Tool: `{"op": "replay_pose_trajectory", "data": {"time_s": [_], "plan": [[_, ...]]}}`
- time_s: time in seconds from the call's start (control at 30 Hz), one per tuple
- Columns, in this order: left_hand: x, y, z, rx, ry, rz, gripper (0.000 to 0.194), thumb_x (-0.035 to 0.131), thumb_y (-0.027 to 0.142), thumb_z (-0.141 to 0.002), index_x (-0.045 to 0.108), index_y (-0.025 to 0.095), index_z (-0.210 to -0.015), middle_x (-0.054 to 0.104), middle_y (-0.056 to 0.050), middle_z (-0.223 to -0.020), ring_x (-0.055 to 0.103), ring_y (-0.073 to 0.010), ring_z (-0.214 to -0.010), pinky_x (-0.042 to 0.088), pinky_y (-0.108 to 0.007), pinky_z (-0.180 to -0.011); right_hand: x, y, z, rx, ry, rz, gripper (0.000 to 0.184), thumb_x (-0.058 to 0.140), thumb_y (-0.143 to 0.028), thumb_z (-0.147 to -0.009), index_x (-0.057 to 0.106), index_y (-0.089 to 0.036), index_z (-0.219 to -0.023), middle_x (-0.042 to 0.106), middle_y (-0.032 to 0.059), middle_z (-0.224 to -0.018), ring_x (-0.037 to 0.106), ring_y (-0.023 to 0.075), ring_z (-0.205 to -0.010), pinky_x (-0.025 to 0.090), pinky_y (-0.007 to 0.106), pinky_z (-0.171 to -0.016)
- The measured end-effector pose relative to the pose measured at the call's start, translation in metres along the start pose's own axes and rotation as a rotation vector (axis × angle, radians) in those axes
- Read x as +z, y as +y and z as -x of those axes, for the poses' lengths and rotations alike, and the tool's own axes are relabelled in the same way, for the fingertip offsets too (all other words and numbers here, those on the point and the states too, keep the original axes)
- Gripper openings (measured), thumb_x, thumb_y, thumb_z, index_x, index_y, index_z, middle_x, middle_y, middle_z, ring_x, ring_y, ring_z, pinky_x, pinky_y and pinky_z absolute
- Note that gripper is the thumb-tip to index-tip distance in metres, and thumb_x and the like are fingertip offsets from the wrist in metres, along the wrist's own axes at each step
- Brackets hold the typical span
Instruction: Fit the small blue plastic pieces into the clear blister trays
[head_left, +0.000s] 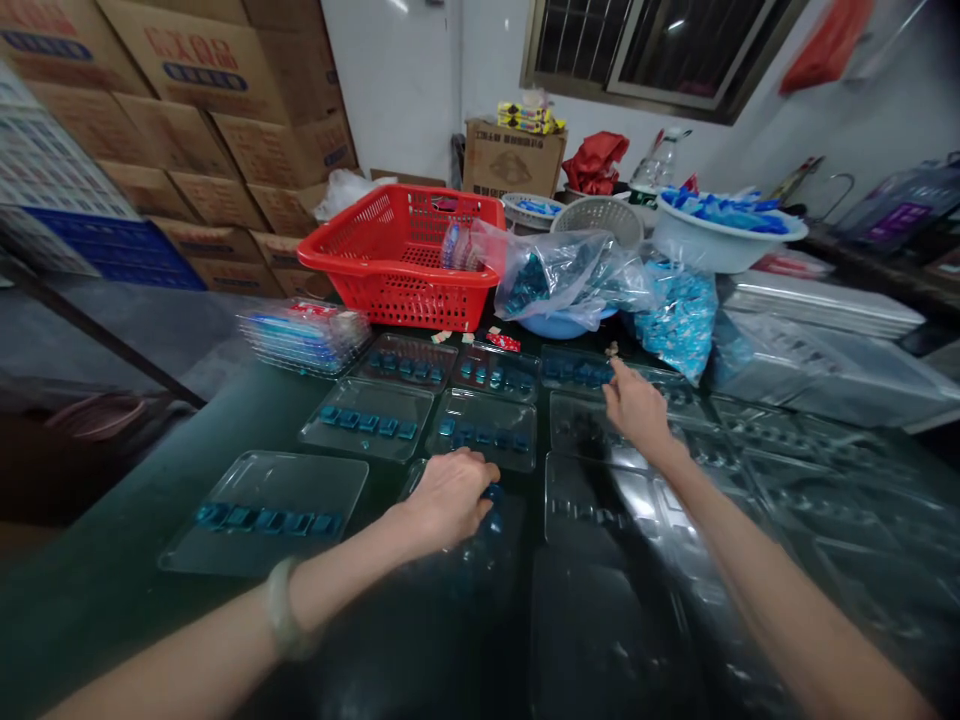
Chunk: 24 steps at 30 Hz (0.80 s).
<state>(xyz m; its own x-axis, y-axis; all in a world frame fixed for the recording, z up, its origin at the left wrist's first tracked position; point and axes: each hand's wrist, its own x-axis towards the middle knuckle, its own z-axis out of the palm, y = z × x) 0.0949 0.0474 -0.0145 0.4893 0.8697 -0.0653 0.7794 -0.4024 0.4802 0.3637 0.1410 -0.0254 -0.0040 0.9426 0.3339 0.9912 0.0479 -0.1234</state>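
Here, a blue piece (493, 492) is met by the curled fingers of the left hand (454, 500); whether it is gripped cannot be told. The right hand (636, 405) is extended farther out, fingers bent above a tray, and no grip can be confirmed. Apparently blue pieces (367, 422) are being arranged in the clear trays (307, 475), so careful fingertip alignment with the moulded slots seems called for. Rows are spread across the dark surface (397, 660), backed by a red basket (409, 290).
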Motion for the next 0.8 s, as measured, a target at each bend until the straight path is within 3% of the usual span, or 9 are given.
{"op": "replay_pose_trajectory", "data": {"time_s": [0.1, 0.17, 0.3, 0.4, 0.53, 0.6, 0.7, 0.8], "plan": [[-0.002, -0.003, 0.001, -0.021, 0.028, 0.081, 0.023, 0.053, 0.027, -0.07, 0.063, 0.016, -0.088, 0.062, -0.007, -0.08, 0.055, -0.0213, -0.074, 0.041, -0.031, -0.064, -0.016, -0.033, 0.039, -0.101, -0.017, -0.426, 0.032, 0.043, -0.022, -0.081, 0.048, -0.016, -0.112, 0.059, 0.0076, -0.09, 0.056, 0.0176, -0.075, 0.042, 0.028, -0.07], [-0.006, -0.004, 0.005, -0.068, -0.003, 0.3, 0.023, 0.051, 0.028, -0.072, 0.063, 0.015, -0.085, 0.06, -0.004, -0.071, 0.054, -0.017, -0.064, 0.04, -0.027, -0.057, -0.025, -0.059, 0.068, -0.119, -0.116, -0.702, 0.027, 0.045, -0.025, -0.081, 0.053, -0.019, -0.107, 0.06, 0.0044, -0.086, 0.056, 0.0147, -0.069, 0.044, 0.026, -0.066], [-0.016, 0.004, 0.015, -0.126, -0.094, 0.926, 0.023, 0.055, 0.027, -0.072, 0.059, 0.014, -0.09, 0.058, -0.002, -0.071, 0.05, -0.0104, -0.057, 0.036, -0.021, -0.048, -0.037, -0.104, 0.106, -0.004, -0.371, -1.174, 0.025, 0.048, -0.03, -0.08, 0.057, -0.021, -0.101, 0.062, 0.0022, -0.08, 0.056, 0.0128, -0.061, 0.045, 0.024, -0.053], [-0.019, 0.013, 0.022, -0.13, -0.05, 1.148, 0.02, 0.061, 0.024, -0.068, 0.057, 0.014, -0.085, 0.056, 0.0, -0.07, 0.047, -0.0075, -0.054, 0.035, -0.019, -0.046, -0.044, -0.12, 0.117, 0.12, -0.465, -1.397, 0.022, 0.052, -0.03, -0.078, 0.062, -0.018, -0.093, 0.059, 0.0007, -0.067, 0.053, 0.0112, -0.054, 0.042, 0.022, -0.046], [-0.017, 0.02, 0.027, -0.174, 0.018, 1.181, 0.016, 0.065, 0.022, -0.064, 0.058, 0.014, -0.077, 0.056, 0.002, -0.062, 0.044, -0.0053, -0.047, 0.032, -0.017, -0.042, -0.046, -0.123, 0.128, 0.23, -0.455, -1.558, 0.018, 0.058, -0.031, -0.074, 0.062, -0.015, -0.082, 0.053, -0.0027, -0.054, 0.047, 0.0081, -0.045, 0.04, 0.02, -0.042], [-0.016, 0.023, 0.027, -0.175, 0.032, 1.167, 0.015, 0.065, 0.019, -0.064, 0.06, 0.014, -0.077, 0.059, 0.001, -0.065, 0.049, -0.007, -0.052, 0.037, -0.018, -0.048, -0.044, -0.122, 0.134, 0.284, -0.479, -1.656, 0.017, 0.059, -0.031, -0.074, 0.059, -0.015, -0.082, 0.052, -0.0033, -0.054, 0.046, 0.0074, -0.044, 0.039, 0.018, -0.039], [-0.016, 0.03, 0.027, -0.12, 0.06, 1.11, 0.013, 0.063, 0.014, -0.064, 0.064, 0.013, -0.078, 0.062, -0.002, -0.072, 0.056, -0.0118, -0.064, 0.043, -0.023, -0.061, -0.041, -0.121, 0.143, 0.353, -0.523, -1.813, 0.017, 0.061, -0.027, -0.073, 0.055, -0.016, -0.085, 0.052, -0.0029, -0.059, 0.046, 0.0071, -0.045, 0.039, 0.017, -0.036], [-0.016, 0.038, 0.028, -0.051, 0.108, 0.996, 0.014, 0.059, 0.01, -0.065, 0.067, 0.013, -0.077, 0.06, -0.004, -0.078, 0.057, -0.0138, -0.066, 0.045, -0.026, -0.063, -0.041, -0.121, 0.149, 0.378, -0.547, -1.941, 0.018, 0.059, -0.025, -0.075, 0.053, -0.016, -0.089, 0.053, -0.0011, -0.067, 0.046, 0.0061, -0.046, 0.04, 0.016, -0.035]]}}
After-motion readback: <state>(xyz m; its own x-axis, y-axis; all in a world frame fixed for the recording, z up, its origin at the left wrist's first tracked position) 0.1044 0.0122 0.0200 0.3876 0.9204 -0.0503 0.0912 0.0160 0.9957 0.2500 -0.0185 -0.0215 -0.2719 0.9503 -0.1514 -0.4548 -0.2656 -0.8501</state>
